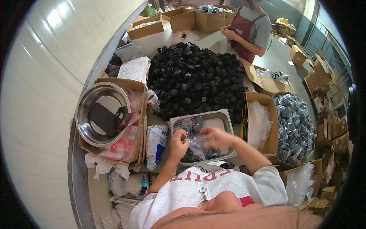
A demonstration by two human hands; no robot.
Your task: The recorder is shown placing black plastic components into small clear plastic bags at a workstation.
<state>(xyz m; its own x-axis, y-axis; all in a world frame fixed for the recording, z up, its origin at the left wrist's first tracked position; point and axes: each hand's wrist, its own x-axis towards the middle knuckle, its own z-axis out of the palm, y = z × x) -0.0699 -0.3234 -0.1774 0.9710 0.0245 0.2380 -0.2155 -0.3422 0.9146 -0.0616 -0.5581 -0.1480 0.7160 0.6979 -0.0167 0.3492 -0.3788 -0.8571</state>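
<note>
Both hands' grip, left hand (178, 142) and right hand (215, 138), pinches a clear bag (197, 147) over a steel tray (221, 119) beside heaped black parts (196, 78).

The rectangular steel tray (225, 119) sits before the heap of black plastic parts (196, 78), with the round steel bowl (84, 105) left and the open cardboard box (271, 129) right

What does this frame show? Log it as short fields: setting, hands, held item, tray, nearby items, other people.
setting: cluttered packing table
left hand: pinching the clear plastic bag
right hand: holding the same bag's other side
held item: clear plastic bag with a black part inside
tray: rectangular metal tray under the hands
nearby: heap of black parts; round steel bowl; box of bagged parts
other people: person in apron at far end
</note>
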